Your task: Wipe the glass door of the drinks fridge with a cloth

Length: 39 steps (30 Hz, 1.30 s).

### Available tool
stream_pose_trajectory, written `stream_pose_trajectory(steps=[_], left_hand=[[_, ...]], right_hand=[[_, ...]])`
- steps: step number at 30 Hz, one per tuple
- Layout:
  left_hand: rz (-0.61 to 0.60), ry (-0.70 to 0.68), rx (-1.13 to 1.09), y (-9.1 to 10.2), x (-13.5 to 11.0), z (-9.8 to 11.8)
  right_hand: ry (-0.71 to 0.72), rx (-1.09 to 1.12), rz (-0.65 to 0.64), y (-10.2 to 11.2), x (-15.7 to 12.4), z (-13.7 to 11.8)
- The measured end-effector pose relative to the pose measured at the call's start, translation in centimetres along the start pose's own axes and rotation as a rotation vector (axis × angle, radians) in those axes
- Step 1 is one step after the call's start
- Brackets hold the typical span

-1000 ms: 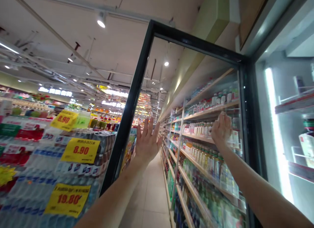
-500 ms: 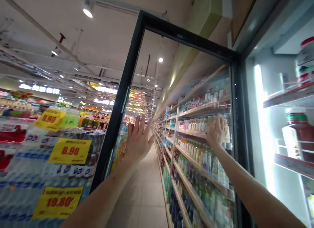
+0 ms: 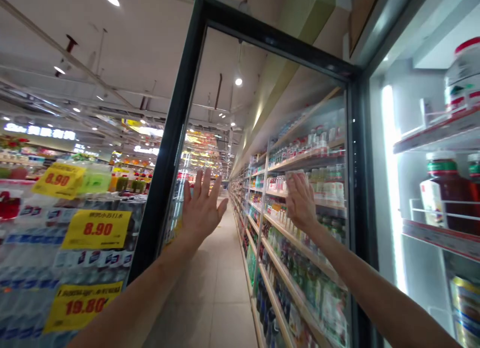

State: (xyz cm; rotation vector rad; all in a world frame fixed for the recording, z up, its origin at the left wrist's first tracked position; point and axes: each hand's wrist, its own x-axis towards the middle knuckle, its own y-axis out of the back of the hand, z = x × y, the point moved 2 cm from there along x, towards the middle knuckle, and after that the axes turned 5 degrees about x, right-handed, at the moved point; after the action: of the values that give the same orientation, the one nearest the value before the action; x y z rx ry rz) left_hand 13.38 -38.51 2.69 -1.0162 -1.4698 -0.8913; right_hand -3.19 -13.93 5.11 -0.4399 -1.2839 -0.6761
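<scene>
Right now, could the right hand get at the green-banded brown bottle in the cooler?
Probably yes: the glass door stands open, so the right hand could swing to the brown bottle; only a low wire rail crosses its front.

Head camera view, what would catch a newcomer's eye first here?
The open glass door with its black frame dominates the middle, with the left hand spread and the right hand raised at the glass. Next come the yellow price signs down the left side and the white light strip glowing inside the fridge on the right.
</scene>
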Motion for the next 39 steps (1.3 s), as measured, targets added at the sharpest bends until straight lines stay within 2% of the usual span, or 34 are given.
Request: stream_pose_trajectory(steps=[1,2,3,6,7,9,11,13,15,17,19,21,22,24,26,28,30,33,35,37,39], left_hand=[[0.006,-0.001,-0.002,-0.1,0.0,0.0],[0.010,-0.003,-0.003,-0.2,0.0,0.0],[0.012,-0.004,-0.002,-0.3,0.0,-0.1],[0.016,-0.003,0.004,-0.4,0.0,-0.2],[0.022,-0.003,0.004,-0.4,-0.1,-0.3],[0.040,-0.014,0.002,-0.4,-0.2,-0.4],[0.072,-0.076,-0.020,-0.3,-0.3,0.0],[0.116,-0.162,-0.098,0.0,-0.3,1.1],[0.144,-0.247,-0.219,0.2,-0.3,2.9],[0.130,-0.279,-0.299,0.2,0.0,4.7],[0.077,-0.272,-0.271,-0.2,0.3,6.2],[0.024,-0.270,-0.192,-0.7,0.5,7.0],[0.006,-0.273,-0.155,-0.8,0.5,7.4],[-0.009,-0.280,-0.100,-0.8,0.7,7.8],[-0.012,-0.279,-0.051,-0.5,1.0,7.8],[-0.029,-0.300,-0.010,-0.1,1.7,7.0],[-0.051,-0.296,0.017,0.5,2.6,4.9],[-0.061,-0.160,0.033,1.3,4.0,0.4],[-0.055,-0.034,0.032,1.4,4.1,-1.5],[-0.053,0.031,0.018,1.3,3.2,-1.1],[-0.058,-0.014,-0.005,0.7,1.5,1.5]], right_hand=[[0.064,0.007,-0.031,-0.2,0.2,-0.6],[0.065,0.011,-0.033,-0.2,0.4,-0.6],[-0.005,0.010,0.000,0.0,0.6,-0.1],[-0.357,-0.001,0.185,0.3,1.2,1.7],[-0.395,0.013,0.211,0.2,1.3,1.6],[-0.311,0.098,0.168,-0.5,1.3,-0.3],[-0.173,0.260,0.075,-1.3,1.1,-4.1],[-0.117,0.465,0.011,-1.9,0.8,-8.1],[-0.109,0.676,-0.029,-2.2,0.7,-11.1],[-0.119,0.871,-0.034,-2.2,0.7,-12.0],[-0.153,0.960,0.044,-1.7,0.7,-10.7],[-0.217,0.816,0.172,-1.1,0.6,-7.8],[-0.246,0.631,0.215,-0.9,0.5,-6.3],[-0.280,0.286,0.176,-0.7,0.3,-3.8],[-0.280,0.091,0.109,-0.7,0.1,-2.6],[-0.277,0.043,0.091,-0.8,-0.1,-2.4],[-0.273,0.038,0.116,-0.9,-0.1,-2.7],[-0.259,0.029,0.137,-1.1,-0.1,-3.1],[-0.254,0.030,0.135,-1.2,-0.1,-3.2],[-0.262,0.039,0.138,-1.3,-0.1,-3.2],[-0.264,0.053,0.147,-1.3,-0.1,-3.2]])
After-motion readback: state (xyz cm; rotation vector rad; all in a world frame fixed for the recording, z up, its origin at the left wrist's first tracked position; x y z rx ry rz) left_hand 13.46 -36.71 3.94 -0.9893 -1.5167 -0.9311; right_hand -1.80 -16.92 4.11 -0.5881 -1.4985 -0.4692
